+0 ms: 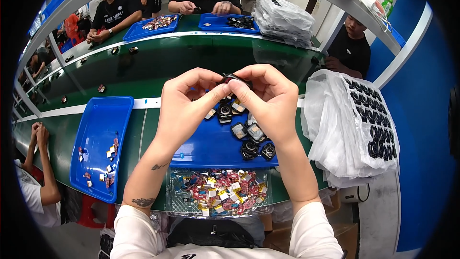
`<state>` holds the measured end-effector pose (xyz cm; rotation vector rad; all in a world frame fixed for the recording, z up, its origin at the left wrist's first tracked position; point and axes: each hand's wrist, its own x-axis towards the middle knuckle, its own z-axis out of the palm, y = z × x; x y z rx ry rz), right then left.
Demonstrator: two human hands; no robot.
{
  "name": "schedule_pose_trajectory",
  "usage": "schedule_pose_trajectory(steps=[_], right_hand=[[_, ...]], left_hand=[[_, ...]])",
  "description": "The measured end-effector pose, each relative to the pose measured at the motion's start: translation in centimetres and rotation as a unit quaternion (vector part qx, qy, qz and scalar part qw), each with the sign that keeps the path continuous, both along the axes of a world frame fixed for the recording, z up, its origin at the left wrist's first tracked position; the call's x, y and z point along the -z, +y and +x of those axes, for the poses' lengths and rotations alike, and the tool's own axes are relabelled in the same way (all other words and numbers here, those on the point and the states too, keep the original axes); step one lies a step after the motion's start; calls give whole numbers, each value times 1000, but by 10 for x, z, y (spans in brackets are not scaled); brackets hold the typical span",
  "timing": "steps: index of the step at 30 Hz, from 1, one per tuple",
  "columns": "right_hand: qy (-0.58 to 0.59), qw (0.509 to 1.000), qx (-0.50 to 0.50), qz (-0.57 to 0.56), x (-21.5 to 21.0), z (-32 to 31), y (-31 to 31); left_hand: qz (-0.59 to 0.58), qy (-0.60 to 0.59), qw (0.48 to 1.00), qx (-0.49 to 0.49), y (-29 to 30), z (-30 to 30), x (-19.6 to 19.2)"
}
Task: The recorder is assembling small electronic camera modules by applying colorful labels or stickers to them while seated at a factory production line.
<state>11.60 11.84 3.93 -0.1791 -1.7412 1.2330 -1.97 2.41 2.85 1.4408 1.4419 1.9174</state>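
Between both hands, raised over the blue tray [203, 147], is a small black watch case [234, 77]. My left hand [189, 100] pinches its left side with thumb and fingers. My right hand [267, 98] grips the other side, its thumb pressed over the front edge. The fingers hide much of the case. Below them in the tray lie several more watch cases, one dark and round-backed [224, 111], another open with a pale part inside [255, 132]. Closer to me, a transparent plastic tray [171, 201] holds a heap of small red circuit boards and white-and-yellow battery pieces.
Left stands another blue tray [93, 134] with scattered small parts. Beyond runs a green conveyor belt [177, 67] carrying a few pieces. At right, white sheets [321, 129] are stacked with rows of black cases [373, 115]. Co-workers sit across and at the left; metal frame bars pass overhead.
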Motion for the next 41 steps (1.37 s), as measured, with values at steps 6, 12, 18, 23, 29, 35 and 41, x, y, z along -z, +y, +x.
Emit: schedule_pose_trajectory(steps=[6,12,18,23,29,35,41], right_hand=[[-53,991,105,58,-19,26,27],[-43,992,110,39,-39,58,30],[-70,982,124,127,-37,71,34],[-46,977,61,198,-48,50,21],[-97,980,52,165,-43,74,21],[-198,940,-19,279,-32,55,10],[-368,861,-182,301,-10,20,-15]], left_hand=[[-29,-11,1000,1,17,-4,7],[-175,103,977,-73,102,-38,28],[-357,185,915,-39,260,-36,86],[-439,307,843,-46,307,-112,160],[-188,205,959,-48,230,-11,66],[81,227,970,36,59,25,-35],[183,347,919,52,-66,25,-54]])
